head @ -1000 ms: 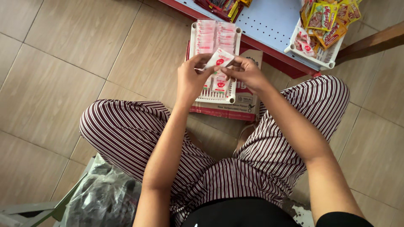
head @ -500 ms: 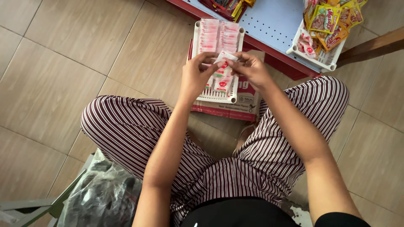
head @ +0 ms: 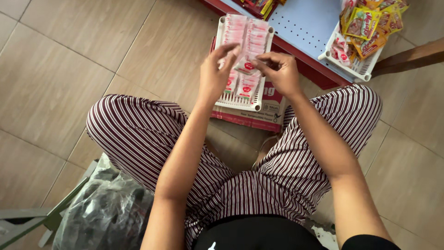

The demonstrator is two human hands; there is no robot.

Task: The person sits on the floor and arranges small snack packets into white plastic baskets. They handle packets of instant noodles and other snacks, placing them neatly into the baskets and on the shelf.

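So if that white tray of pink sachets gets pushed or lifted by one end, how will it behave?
The white slotted tray looks like thin plastic, so it is probably light and may flex a little. It sits on a cardboard box, so a push could slide it off the edge. The pink sachets lie loose in rows and would likely shift or spill if it tilts.

Bare beige floor tiles (head: pixel 83 60) lie open on the left, far side. Ahead, the white slotted plastic tray (head: pixel 221 99) on a red cardboard box (head: pixel 252 118) fills the gap between the striped-trousered knees (head: pixel 134 134). Far right, a red-edged pale blue shelf (head: pixel 300 28) and a white basket of yellow packets (head: pixel 358 69) block passage. Near left, a crinkled clear plastic bag (head: pixel 104 213) crowds the floor.
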